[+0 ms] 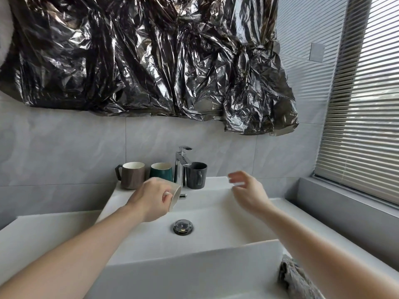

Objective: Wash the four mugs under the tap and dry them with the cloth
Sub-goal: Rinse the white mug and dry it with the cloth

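The left hand (151, 198) is curled around a pale mug (175, 196) and holds it over the white sink (216, 225). The mug is tipped on its side, with its open mouth facing right, toward the tap (182, 164). Most of the mug is hidden behind the hand. Only its cream rim and a bit of its wall show.

The right hand (248, 190) is up in the air over the right side of the sink. Its fingers are loose and a little bent, and it holds nothing. It is near the tap but not touching it.

3 more mugs stand at the back edge of the sink. A brown mug (132, 175) and a green mug (161, 171) are left of the tap. A dark grey mug (196, 175) is right of it.

A grey cloth (295, 279) lies on the counter by the front right corner of the sink, under the right arm.
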